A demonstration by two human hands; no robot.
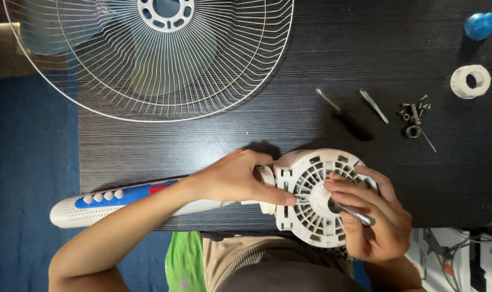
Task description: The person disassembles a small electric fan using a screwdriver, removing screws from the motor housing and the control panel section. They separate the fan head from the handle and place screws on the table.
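The round white slotted plastic motor housing (316, 197) lies at the dark counter's (257, 135) near edge, steadied by the left hand (235, 178); the right hand (373, 221) is closed on a metal screwdriver (351, 212). Light, rigid, probably brittle at the ribs; best gripped by the rim.

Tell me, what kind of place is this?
Probably a home repair table: a dark wood-grain tabletop holds a white wire fan guard, a white vented plastic motor housing and small loose metal screws.

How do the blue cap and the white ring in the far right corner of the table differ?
The blue cap is bright blue and closed, with a narrowed, rounded end; the white ring is off-white and open through its middle, showing the dark table. The cap lies at the table's corner; the ring sits nearer the loose screws. Both are small plastic parts lying untouched, away from both hands.
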